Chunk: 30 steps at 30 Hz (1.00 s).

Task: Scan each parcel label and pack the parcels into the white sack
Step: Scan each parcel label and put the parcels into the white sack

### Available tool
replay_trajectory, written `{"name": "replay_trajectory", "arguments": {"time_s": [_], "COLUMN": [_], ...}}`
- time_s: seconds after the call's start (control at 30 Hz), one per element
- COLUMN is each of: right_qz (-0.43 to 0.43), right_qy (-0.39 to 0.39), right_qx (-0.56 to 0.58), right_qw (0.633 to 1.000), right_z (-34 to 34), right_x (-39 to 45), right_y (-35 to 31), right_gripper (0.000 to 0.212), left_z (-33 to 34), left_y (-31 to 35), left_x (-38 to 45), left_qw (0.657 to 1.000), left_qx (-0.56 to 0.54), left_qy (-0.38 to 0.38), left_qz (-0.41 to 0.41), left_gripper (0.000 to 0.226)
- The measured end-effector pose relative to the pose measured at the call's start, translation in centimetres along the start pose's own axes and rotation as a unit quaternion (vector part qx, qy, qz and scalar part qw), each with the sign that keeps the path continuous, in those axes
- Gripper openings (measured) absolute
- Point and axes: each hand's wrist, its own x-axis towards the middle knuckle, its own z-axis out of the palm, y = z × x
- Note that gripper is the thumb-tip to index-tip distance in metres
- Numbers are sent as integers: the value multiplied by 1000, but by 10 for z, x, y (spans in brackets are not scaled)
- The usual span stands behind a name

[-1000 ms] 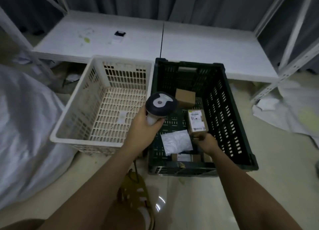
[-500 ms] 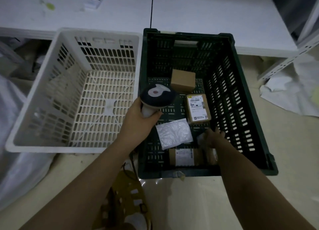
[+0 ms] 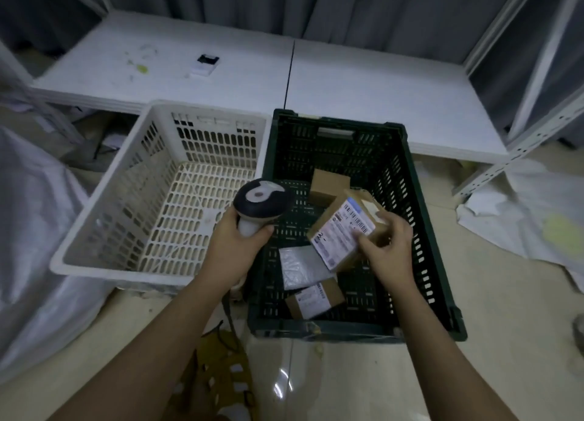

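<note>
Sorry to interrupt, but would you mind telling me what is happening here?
A person is scanning parcels. The left hand grips a handheld scanner, and the right hand holds a labelled cardboard box tilted above the dark green crate. Two boxes and a white mailer lie in that crate. The white basket beside it holds no parcels.

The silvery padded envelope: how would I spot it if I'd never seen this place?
Find the dark green crate on the floor, right of the white basket. On its bottom, toward the near end, lies the silvery padded envelope, just below the labelled box that the right hand holds. It is the only soft, shiny, flat parcel there; the others are brown cardboard boxes.
</note>
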Motion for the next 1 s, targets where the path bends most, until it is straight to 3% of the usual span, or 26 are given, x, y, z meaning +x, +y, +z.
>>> {"name": "replay_trajectory", "arguments": {"time_s": [0.1, 0.2, 0.27, 0.43, 0.57, 0.7, 0.83, 1.0], "right_qz": [29, 55, 49, 17, 8, 15, 6, -9], "right_qy": [-44, -90, -100, -123, -130, -119, -79, -65], "right_qx": [178, 256, 263, 175, 156, 129, 120, 126], "right_qw": [983, 961, 958, 977, 979, 984, 990, 990], "right_z": [3, 19, 35, 64, 74, 76, 75, 75], "right_x": [-25, -47, -58, -72, -71, -69, -74, -73], "right_y": [-37, -60, -69, -78, -82, -91, -93, -98], "right_gripper": [34, 18, 21, 55, 63, 40, 30, 21], "left_z": [-11, -28, -43, -80, -99, -100, -97, -100], "left_y": [18, 27, 29, 23, 12, 5, 2, -5], "left_x": [-18, -40, -55, -86, -98, -100, -98, -99], "left_qw": [999, 997, 996, 994, 993, 996, 999, 995], "left_qx": [-25, -37, -48, -48, -45, -46, -40, -10], "left_qy": [29, 62, 77, 97, 108, 75, 25, -94], "left_qz": [0, 13, 11, -1, -15, -5, 7, 15], "left_gripper": [39, 35, 36, 43, 45, 39, 40, 49]}}
